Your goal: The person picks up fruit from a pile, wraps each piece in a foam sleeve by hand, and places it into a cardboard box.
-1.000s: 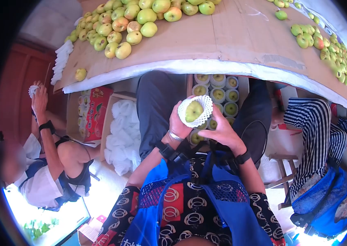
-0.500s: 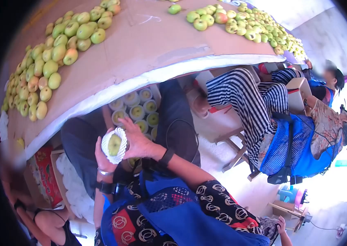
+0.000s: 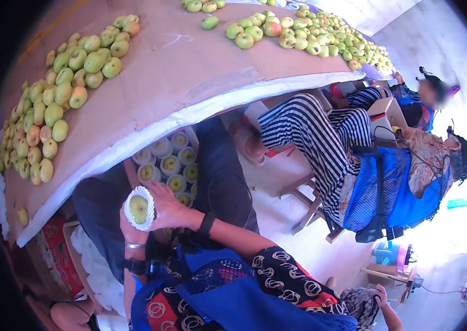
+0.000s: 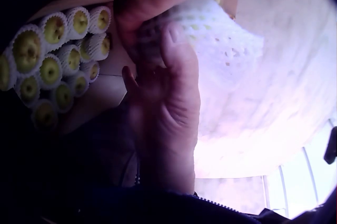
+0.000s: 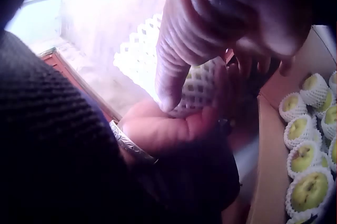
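A green-yellow apple (image 3: 138,209) sits in a white foam net sleeve (image 5: 134,58), its top showing at the sleeve's opening. My left hand (image 3: 133,229), with a silver bracelet at the wrist, grips the sleeved apple from below; in the left wrist view its thumb (image 4: 176,45) lies along the netting. My right hand (image 3: 170,208) holds it from the other side, its thumb (image 5: 169,87) pressed on the net in the right wrist view. Past the hands, between the knees, a cardboard box (image 5: 268,145) contains rows of net-wrapped apples (image 4: 50,71).
A cardboard-covered table (image 3: 156,71) with a white padded edge bears piles of loose apples (image 3: 62,94). White foam nets (image 3: 98,265) fill a box at the left, beside a red carton (image 3: 59,256). A person in striped trousers (image 3: 310,138) sits at the right.
The head view has swung right, so table and hands sit farther left in it. My right hand, earlier with fingers spread beside the apple, has closed in on the sleeve.
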Demonstrator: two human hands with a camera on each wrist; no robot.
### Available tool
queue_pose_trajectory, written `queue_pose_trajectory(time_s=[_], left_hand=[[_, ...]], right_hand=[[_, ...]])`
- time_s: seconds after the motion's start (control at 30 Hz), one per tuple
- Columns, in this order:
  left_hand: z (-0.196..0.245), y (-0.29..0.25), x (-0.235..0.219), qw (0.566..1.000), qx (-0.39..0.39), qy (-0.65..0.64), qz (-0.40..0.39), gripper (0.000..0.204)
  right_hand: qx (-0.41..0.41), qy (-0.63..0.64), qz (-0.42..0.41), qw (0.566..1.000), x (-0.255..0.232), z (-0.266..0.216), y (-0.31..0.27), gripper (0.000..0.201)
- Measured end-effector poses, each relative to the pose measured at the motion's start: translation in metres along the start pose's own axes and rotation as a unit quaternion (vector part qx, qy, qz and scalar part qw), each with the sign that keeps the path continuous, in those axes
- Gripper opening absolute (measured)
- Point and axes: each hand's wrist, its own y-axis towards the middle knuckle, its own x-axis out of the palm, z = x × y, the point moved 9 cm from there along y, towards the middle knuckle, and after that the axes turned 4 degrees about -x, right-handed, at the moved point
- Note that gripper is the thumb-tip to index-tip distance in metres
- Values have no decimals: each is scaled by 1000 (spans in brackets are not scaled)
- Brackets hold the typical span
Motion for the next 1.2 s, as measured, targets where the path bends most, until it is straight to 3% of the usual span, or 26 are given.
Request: queue_pose_trajectory(time_s=[0.07, 0.13, 0.2, 0.33, 0.47, 0.53, 0.6, 0.63, 0.67, 0.7, 0.73, 0.77, 0.8, 0.83, 0.93, 0.97, 1.0, 1.07, 1.1, 1.2], left_hand=[[-6, 0, 5, 995, -47, -86, 2, 37], [-2, -1, 11, 996, -40, -75, -9, 33], [6, -6, 40, 963, -108, -231, -91, 41], [11, -14, 58, 944, -176, -279, -18, 55], [0, -9, 44, 947, -173, -270, -11, 56], [7, -10, 58, 950, -182, -254, 14, 57], [4, -12, 55, 948, -194, -250, 27, 56], [9, -14, 57, 947, -185, -261, 20, 54], [12, -15, 59, 948, -171, -269, 17, 52], [11, -14, 55, 943, -157, -291, 25, 50], [7, -13, 47, 946, -143, -289, 47, 52], [7, -13, 49, 939, -150, -306, 50, 54], [16, -13, 60, 933, -146, -328, -22, 53], [21, -11, 65, 942, -133, -305, -37, 55], [17, -4, 56, 951, -99, -292, 2, 48], [15, -4, 57, 951, -101, -293, 5, 48], [15, -3, 55, 958, -95, -270, 14, 44], [17, -3, 50, 965, -89, -244, 26, 41], [17, -3, 49, 966, -83, -243, 27, 39], [14, -2, 44, 968, -70, -236, 38, 36]], right_hand=[[-3, 8, 20, 1000, 2, 1, 5, 94], [10, -1, 29, 1000, 1, 5, 3, 91], [-43, -53, 31, 997, -4, -7, 4, 89], [-37, -68, 39, 996, -11, -10, 3, 85], [-14, -61, 9, 998, -3, -8, 6, 83], [20, -56, 8, 998, 0, -1, 6, 85], [26, 19, 12, 999, -6, -3, 5, 77], [-14, 13, 51, 999, -11, -7, 7, 73], [-22, -1, 17, 1000, -19, -16, 9, 73], [-35, 21, -10, 999, -25, -20, 9, 76], [-77, 36, 45, 995, -39, -22, 0, 84], [-56, 118, 17, 991, -40, -15, -2, 91], [-23, 167, 11, 986, -54, -22, -5, 83], [-21, 227, 25, 973, -61, -17, -6, 72], [-57, 278, 123, 951, -94, -24, -7, 33], [-48, 246, 124, 960, -101, -35, -8, 16], [-45, 248, 124, 960, -96, -37, -7, 16], [-126, 66, 119, 983, -83, -60, -2, 13], [-127, -13, 115, 985, -71, -63, -1, 16], [-78, -64, 101, 990, -43, -36, 2, 19]])
